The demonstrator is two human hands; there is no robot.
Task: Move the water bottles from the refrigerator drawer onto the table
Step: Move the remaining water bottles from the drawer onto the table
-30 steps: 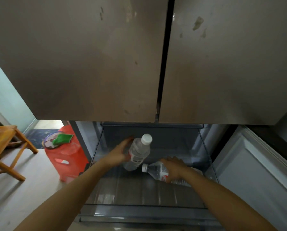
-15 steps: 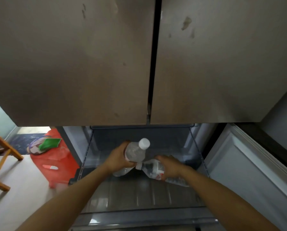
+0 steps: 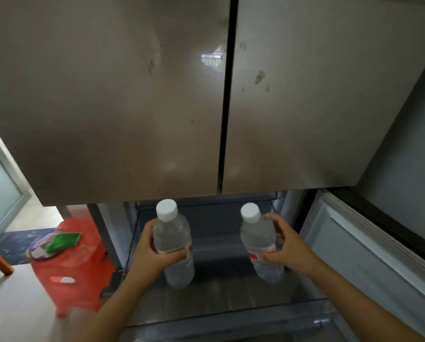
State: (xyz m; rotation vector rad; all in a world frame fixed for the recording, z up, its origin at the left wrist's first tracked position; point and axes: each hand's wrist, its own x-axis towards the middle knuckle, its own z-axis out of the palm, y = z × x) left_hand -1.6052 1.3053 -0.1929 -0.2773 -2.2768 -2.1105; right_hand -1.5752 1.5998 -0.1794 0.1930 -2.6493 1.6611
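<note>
Plastic fills both hands: the left hand [image 3: 147, 250] curls round the left bottle [image 3: 173, 233], the right hand [image 3: 290, 248] round the right bottle [image 3: 257, 235], both bottles upright, held over the open refrigerator drawer [image 3: 226, 290]. Lifting-out step, by my judgement; next they must clear the fridge doors [image 3: 132, 95] and reach a tabletop, out of view.

Clear bottles, white caps, dull brown fridge.
The left bottle [image 3: 173, 243] and the right bottle [image 3: 258, 240] are both clear and colourless, each with a white cap [image 3: 166, 210] and a red-and-white label band [image 3: 254, 254]. The fridge doors [image 3: 107, 107] have a muted brown-grey sheen with a few darker smudges, split by a black seam. The drawer [image 3: 221, 287] is smoky translucent grey. Beyond its left edge stand a bright red stool [image 3: 78, 275] bearing a green packet [image 3: 61, 241], a dark blue speckled mat [image 3: 11, 240] and a pale beige floor [image 3: 14, 304].
</note>
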